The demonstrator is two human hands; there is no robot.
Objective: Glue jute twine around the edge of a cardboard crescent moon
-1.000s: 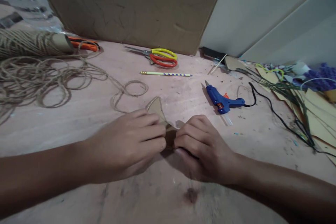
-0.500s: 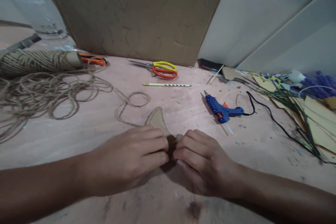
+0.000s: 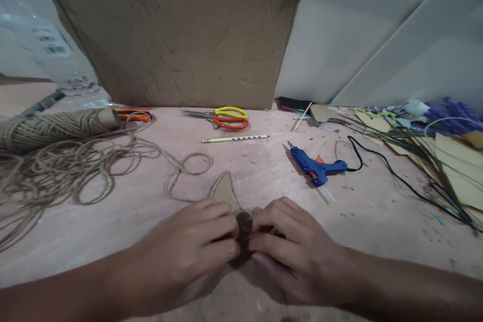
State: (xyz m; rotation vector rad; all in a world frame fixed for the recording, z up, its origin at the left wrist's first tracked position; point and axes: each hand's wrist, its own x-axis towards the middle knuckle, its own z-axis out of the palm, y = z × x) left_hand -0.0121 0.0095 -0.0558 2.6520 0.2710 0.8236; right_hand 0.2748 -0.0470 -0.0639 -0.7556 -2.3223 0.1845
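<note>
left hand [image 3: 186, 251] curled | right hand [image 3: 296, 249] curled inward | gripping cardboard piece [image 3: 226, 192]

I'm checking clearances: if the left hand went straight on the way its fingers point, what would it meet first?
Beyond the brown piece at its fingers, the left hand would most likely meet the right hand first, across a narrow gap; depth is hard to judge here.
</note>
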